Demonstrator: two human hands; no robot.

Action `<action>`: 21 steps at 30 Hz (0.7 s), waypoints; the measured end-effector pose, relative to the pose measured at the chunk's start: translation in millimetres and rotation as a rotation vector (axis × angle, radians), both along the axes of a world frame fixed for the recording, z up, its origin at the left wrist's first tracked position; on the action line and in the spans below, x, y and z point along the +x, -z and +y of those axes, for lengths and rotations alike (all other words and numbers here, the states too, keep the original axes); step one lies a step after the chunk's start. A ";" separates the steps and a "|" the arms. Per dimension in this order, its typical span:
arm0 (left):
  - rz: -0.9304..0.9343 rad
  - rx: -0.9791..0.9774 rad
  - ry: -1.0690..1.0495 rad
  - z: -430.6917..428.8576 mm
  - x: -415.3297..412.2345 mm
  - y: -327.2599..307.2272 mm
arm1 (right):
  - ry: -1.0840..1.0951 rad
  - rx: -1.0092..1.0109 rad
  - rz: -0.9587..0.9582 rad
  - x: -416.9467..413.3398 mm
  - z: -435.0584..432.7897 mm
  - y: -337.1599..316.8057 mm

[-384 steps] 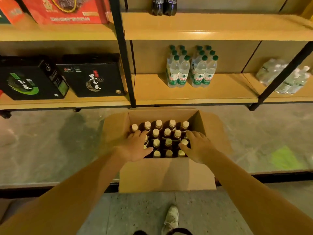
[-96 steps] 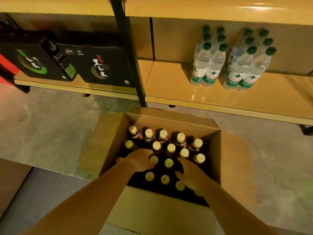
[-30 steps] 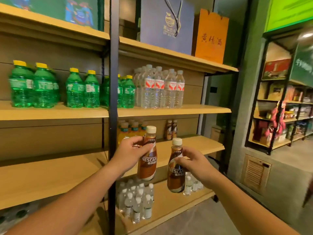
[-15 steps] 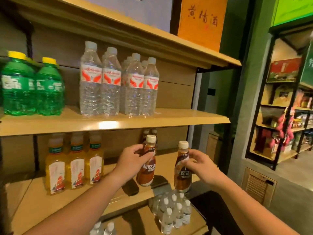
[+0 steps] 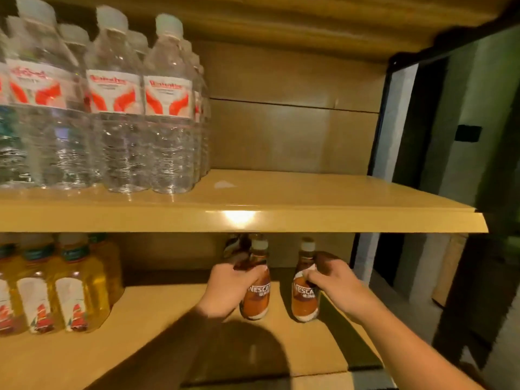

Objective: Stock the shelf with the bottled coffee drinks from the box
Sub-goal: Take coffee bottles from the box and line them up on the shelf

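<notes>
Two brown bottled coffee drinks with cream caps stand side by side on the lower wooden shelf (image 5: 157, 327). My left hand (image 5: 228, 288) grips the left coffee bottle (image 5: 257, 294) around its upper body. My right hand (image 5: 334, 280) grips the right coffee bottle (image 5: 304, 299) near its shoulder. Both bottle bases look to be at the shelf surface. Behind them, at the back of the shelf, two more coffee bottles (image 5: 239, 244) are partly hidden by the shelf above. The box is out of view.
Yellow drink bottles (image 5: 70, 285) stand at the left of the same shelf. On the shelf above (image 5: 253, 218), clear water bottles (image 5: 118, 108) with red-and-white labels fill the left half. A black upright post (image 5: 377, 153) bounds the shelves on the right.
My view has moved closer to the shelf. Both hands have carried the coffee bottles forward and down onto the lower shelf, under the upper shelf's edge.
</notes>
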State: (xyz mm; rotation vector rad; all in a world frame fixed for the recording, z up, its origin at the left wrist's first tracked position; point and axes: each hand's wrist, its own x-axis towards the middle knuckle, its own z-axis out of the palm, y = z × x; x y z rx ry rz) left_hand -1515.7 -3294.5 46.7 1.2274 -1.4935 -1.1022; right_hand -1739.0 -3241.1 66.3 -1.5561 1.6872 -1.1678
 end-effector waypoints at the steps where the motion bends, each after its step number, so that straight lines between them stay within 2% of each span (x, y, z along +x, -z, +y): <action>1: -0.057 0.039 -0.030 -11.0 -9.5 3.6 | -0.004 0.019 -0.012 -8.0 -11.9 4.6; 6: -0.366 0.163 -0.036 -47.8 -51.8 19.4 | -0.013 0.158 -0.027 -33.7 -51.4 20.1; 10: -0.615 0.158 0.080 -81.4 -63.6 39.8 | -0.054 0.045 -0.081 -44.5 -61.7 26.3; 11: -0.628 0.167 0.095 -96.6 -65.6 52.0 | -0.064 0.020 -0.069 -46.3 -63.7 26.7; 13: -0.502 0.189 0.082 -101.2 -68.4 56.8 | -0.107 -0.010 -0.025 -49.1 -67.3 27.7; 15: -0.324 0.102 0.034 -66.9 -71.8 34.6 | -0.139 0.005 -0.011 -52.4 -65.4 32.6; 16: -0.176 0.062 0.003 -58.4 -71.7 33.2 | -0.146 0.032 -0.018 -55.0 -64.4 38.0; 18: -0.102 -0.066 0.040 -44.0 -64.8 42.7 | -0.158 0.074 -0.067 -57.2 -59.6 48.8; 21: -0.430 -0.152 -0.074 -41.5 -59.6 65.3 | -0.109 0.112 -0.044 -58.2 -59.7 70.4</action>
